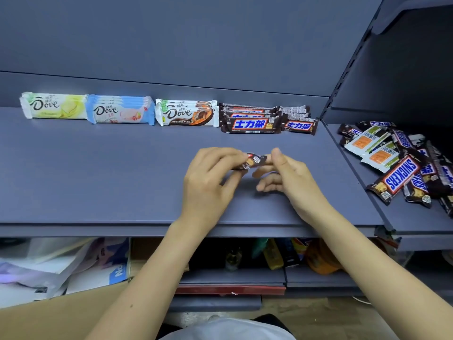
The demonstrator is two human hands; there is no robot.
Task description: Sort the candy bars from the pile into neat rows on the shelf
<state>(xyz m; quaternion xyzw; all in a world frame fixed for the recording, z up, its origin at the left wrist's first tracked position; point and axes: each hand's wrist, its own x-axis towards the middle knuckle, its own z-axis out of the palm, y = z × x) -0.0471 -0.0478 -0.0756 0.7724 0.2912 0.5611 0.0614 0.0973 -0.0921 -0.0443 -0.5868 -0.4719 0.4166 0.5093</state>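
I see small candy bar pinched between both hands above shelf: left hand fingers closed on its left end, right hand thumb and forefinger gripping right end.

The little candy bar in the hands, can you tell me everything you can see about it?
The small candy bar has a shiny dark brown wrapper with a bit of red and white print and a golden picture near one end. It looks like crinkly plastic film. It is held roughly level above the blue-grey shelf, not touching it. The left hand pinches its left end and the right hand pinches its right end, so fingers hide much of it.
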